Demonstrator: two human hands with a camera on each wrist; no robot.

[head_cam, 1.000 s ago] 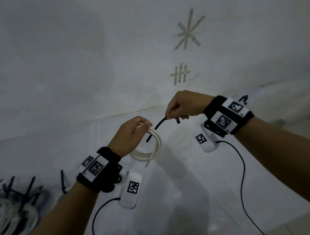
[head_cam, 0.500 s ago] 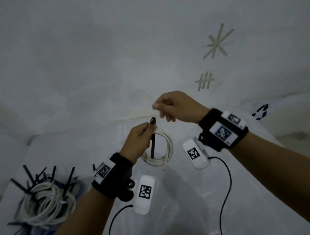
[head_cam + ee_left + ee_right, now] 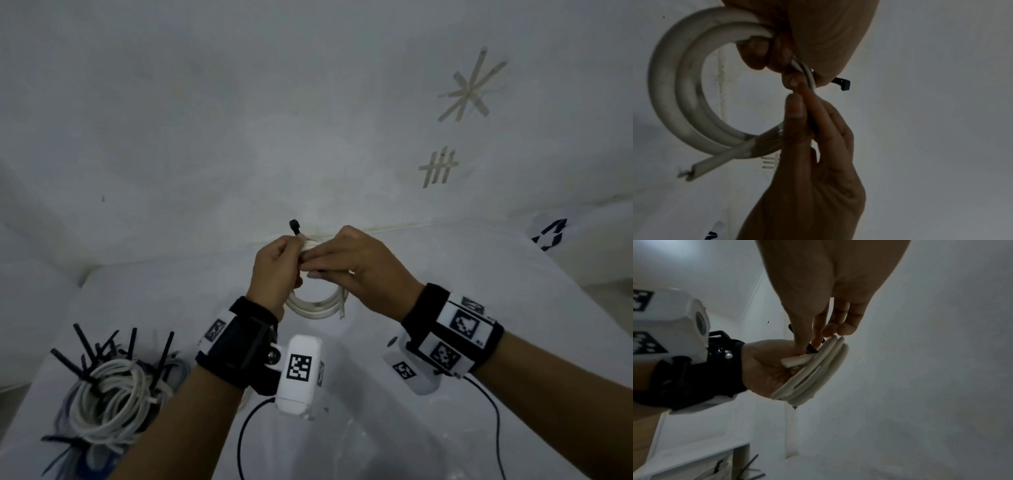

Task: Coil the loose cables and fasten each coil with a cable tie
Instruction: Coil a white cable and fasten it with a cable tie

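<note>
Probably to keep the loops together, the left hand (image 3: 274,270) grips the white cable coil (image 3: 318,306) at frame centre while the right hand (image 3: 359,270) pinches the black cable tie (image 3: 294,226) around it.

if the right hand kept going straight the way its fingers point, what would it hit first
Almost at once, the left hand, gripping the white coiled cable and black cable tie; the right hand fingertips already seem to touch it.

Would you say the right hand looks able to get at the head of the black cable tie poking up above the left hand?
Probably yes: the tie head stands bare above the left hand, with the right hand right beside it, though pinching the tie's other end.
</note>
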